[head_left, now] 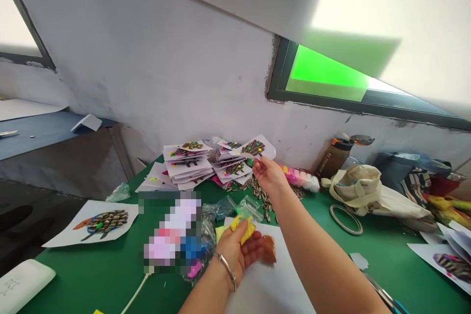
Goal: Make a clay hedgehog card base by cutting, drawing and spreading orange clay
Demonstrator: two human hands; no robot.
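My left hand (235,250), with a silver bracelet at the wrist, holds a yellow clay packet (246,228) between thumb and fingers. It is above a white sheet (274,282), beside a reddish-brown clay piece (269,249). My right hand (268,172) reaches farther out, its fingers at the edge of a card (255,147) decorated with seeds on the right stack. Whether the fingers grip that card is too small to tell. Loose sunflower seeds (263,196) are scattered below my right hand.
A left stack of cards (187,169) stands by the wall. A seed bird picture (106,223) lies at the left. Farther right are a brown bottle (333,157), a cloth bag (356,186), a tape roll (346,220) and scissors (384,294). A white cable (136,294) crosses the green table (316,216).
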